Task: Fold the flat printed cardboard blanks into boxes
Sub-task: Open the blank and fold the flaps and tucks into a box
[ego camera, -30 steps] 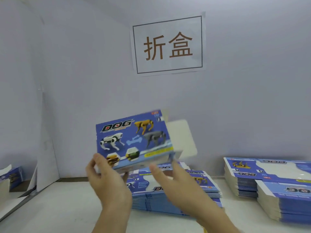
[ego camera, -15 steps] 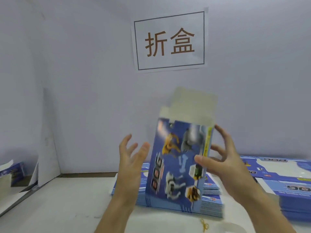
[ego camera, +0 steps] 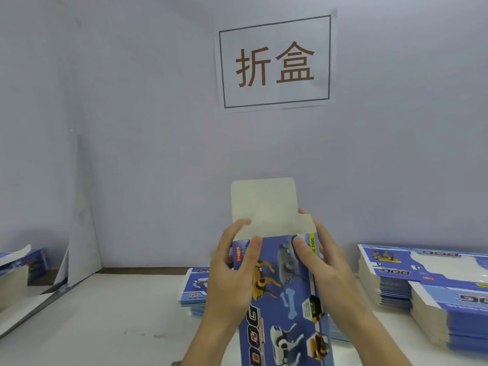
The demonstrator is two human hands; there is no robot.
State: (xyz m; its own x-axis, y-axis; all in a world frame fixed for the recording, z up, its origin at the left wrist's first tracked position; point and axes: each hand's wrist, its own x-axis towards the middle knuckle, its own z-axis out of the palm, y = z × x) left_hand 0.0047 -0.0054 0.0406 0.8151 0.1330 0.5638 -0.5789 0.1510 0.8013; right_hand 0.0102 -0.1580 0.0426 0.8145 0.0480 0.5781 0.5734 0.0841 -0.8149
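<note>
Just one view here, a wide-angle head cam looking forward and slightly down. It sits close behind the left hand [ego camera: 232, 276] and right hand [ego camera: 320, 262], which fill the lower centre with the box [ego camera: 286, 294] held upright. The wall sign [ego camera: 274, 62] lands upper centre, the white table [ego camera: 105, 318] across the bottom. No second view to overlap with.

My box [ego camera: 287, 299] runs off the lower edge, so its base and part of its printed lettering are cut away; my left hand [ego camera: 232, 281] covers its left edge and my right hand [ego camera: 320, 262] its right, the fingers [ego camera: 299, 248] motion-blurred. The stack of blanks [ego camera: 195, 289] behind is largely hidden by hands and box. The right-hand stacks [ego camera: 422, 281] are cropped by the frame, their small print illegible.
</note>
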